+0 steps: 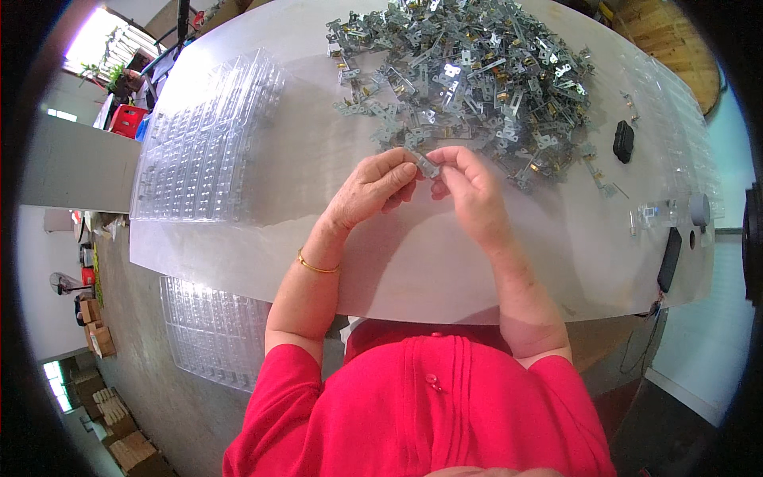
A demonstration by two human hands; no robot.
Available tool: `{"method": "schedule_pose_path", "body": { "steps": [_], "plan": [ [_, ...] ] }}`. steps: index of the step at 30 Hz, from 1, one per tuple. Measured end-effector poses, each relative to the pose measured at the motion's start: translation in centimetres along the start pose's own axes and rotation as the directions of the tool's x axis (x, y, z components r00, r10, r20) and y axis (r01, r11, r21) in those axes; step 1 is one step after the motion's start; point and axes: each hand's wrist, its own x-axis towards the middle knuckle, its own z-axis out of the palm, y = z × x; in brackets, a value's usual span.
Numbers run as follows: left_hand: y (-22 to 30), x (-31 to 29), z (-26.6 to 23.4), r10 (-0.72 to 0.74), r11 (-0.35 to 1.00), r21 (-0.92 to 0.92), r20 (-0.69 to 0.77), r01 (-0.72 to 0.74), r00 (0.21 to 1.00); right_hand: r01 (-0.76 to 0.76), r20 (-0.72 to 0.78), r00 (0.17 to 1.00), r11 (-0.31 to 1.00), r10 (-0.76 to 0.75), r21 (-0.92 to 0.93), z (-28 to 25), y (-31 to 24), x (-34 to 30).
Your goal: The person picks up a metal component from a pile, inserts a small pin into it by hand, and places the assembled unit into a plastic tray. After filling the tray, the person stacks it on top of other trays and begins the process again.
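Both my hands meet over the pale table (310,175), just in front of a big heap of small metal brackets (477,79). Between my fingertips is one small silvery metal bracket (427,165). My left hand (375,187) pinches it from the left, thumb and forefinger closed. From the other side my right hand (470,189) closes its thumb and fingers on the same piece. Fingers cover part of it, so its full shape is hidden. A gold bangle (316,265) circles my left wrist.
Stacked clear plastic trays (203,151) stand on the table's left, with another clear tray (214,330) lower down beside the table. To the right lie a black oblong object (624,141), more clear trays (675,119) and a black bar (669,260) near the edge.
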Motion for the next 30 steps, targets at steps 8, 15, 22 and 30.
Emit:
{"method": "schedule_pose_path", "body": {
  "steps": [8, 15, 22, 30],
  "plan": [
    [0.6, -0.3, 0.8, -0.029, 0.995, 0.094, 0.05, 0.025, 0.998, -0.064, 0.066, 0.996, 0.996, 0.068, -0.061, -1.0, 0.7, 0.6],
    [0.0, -0.2, 1.5, -0.055, 0.996, 0.075, -0.009, 0.056, 0.998, 0.219, -0.104, 0.972, 0.973, -0.211, 0.077, -0.3, 0.7, 0.5],
    [-0.2, -0.1, 1.5, 0.093, 0.995, 0.054, -0.076, -0.089, 0.993, 0.152, -0.05, 0.987, 0.988, -0.15, 0.027, -0.2, 1.4, 0.7],
    [0.9, -0.2, 0.9, 0.063, 0.995, -0.081, -0.033, -0.065, 0.997, 0.158, -0.159, 0.973, 0.986, -0.166, -0.061, -0.4, 0.4, 0.6]
  ]
}}
